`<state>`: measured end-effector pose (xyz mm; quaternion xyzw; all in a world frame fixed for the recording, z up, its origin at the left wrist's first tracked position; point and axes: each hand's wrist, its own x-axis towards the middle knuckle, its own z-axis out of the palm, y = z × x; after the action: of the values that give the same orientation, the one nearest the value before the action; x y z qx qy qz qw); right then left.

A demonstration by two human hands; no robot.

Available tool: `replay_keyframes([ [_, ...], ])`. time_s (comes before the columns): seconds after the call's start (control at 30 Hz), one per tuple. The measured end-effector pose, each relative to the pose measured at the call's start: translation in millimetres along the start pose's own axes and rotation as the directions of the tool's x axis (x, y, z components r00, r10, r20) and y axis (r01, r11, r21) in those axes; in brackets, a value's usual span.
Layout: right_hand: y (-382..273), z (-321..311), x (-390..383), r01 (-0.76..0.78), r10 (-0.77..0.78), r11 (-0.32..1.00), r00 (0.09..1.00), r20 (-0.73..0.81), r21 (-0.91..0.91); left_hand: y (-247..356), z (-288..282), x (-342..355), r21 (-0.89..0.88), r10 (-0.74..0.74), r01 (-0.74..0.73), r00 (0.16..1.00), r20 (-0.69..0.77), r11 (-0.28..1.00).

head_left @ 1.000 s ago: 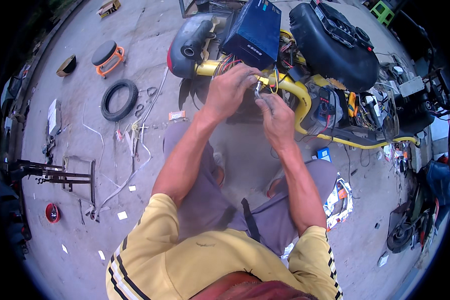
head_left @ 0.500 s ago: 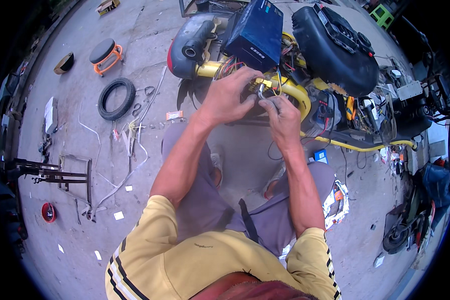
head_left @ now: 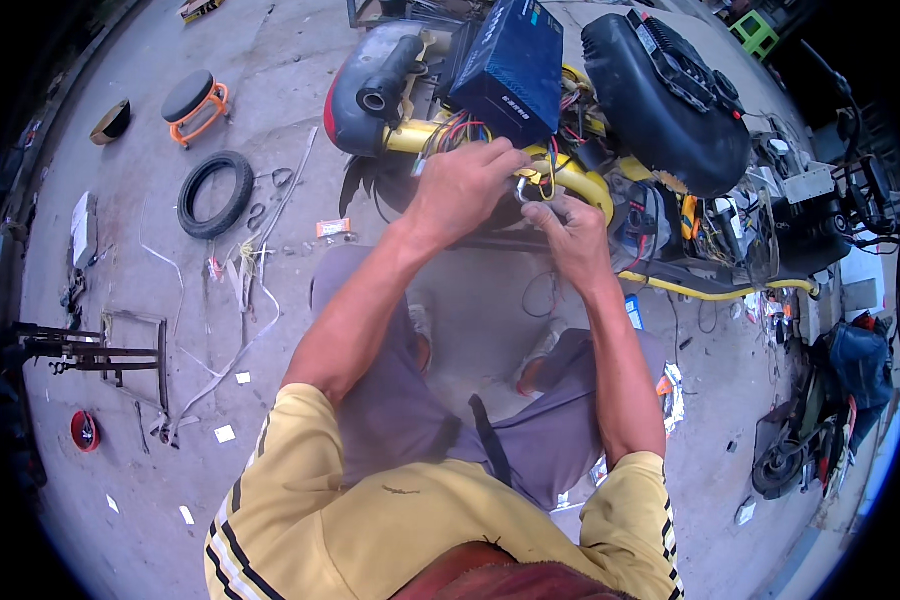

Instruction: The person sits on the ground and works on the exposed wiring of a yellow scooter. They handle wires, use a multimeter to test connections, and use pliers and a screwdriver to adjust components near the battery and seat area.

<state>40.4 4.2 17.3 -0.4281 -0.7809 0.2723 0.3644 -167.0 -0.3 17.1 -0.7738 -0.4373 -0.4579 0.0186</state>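
Note:
My left hand [head_left: 467,185] is closed beside the yellow frame tube [head_left: 576,180] of a partly dismantled scooter. Its fingertips bend away from me, and what they grip is hidden. Close on its right, my right hand [head_left: 573,232] pinches with thumb and forefinger at a small shiny metal piece [head_left: 521,188], whose kind I cannot make out. Thin yellow wires [head_left: 553,165] run down just above the right fingers. A bundle of coloured wires [head_left: 462,132] comes out behind my left hand, under a dark blue box [head_left: 511,75] resting on the scooter.
The black scooter seat [head_left: 662,110] lies tilted to the right of the box. A multimeter [head_left: 642,222] with red and black leads sits on the footboard area. On the ground at left are a tyre [head_left: 215,195], a round stool [head_left: 192,100] and white straps [head_left: 260,285].
The yellow connector seen between my hands before is now hidden behind my left fingers. My right hand has shifted slightly right and down. The whole view has moved a little.

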Motion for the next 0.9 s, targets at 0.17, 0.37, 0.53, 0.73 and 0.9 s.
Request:
replay_keyframes([
  [0.17, -13.2, -15.3, 2.9, -0.050, 0.060, 0.982, 0.997, 0.050, -0.182, -2.5, 6.9, -1.5, 0.046, 0.036, -0.036, 0.999, 0.008, 0.998],
  [0.37, -84.1, -24.9, -0.2, 0.129, -0.140, 0.770, 0.990, 0.031, -0.625, -2.6, 7.5, -5.1, 0.055, 0.024, -0.023, 1.000, -0.013, 0.998],
  [0.53, -86.5, -14.9, 4.3, 0.291, -0.343, 0.903, 0.932, -0.119, -0.317, -2.0, 9.9, -5.9, -0.017, 0.016, -0.018, 0.995, -0.095, 1.000],
  [0.73, -48.0, 35.4, -7.5, 0.368, -0.379, 0.925, 0.871, -0.311, -0.096, -2.0, 13.4, -6.5, -0.059, 0.010, -0.015, 0.997, -0.083, 0.998],
  [0.9, -42.8, 31.7, 6.6, 0.575, -0.657, 0.696, 0.752, -0.058, -0.429, -6.5, 10.1, -9.9, -0.197, -0.052, 0.038, 0.997, -0.066, 0.980],
])
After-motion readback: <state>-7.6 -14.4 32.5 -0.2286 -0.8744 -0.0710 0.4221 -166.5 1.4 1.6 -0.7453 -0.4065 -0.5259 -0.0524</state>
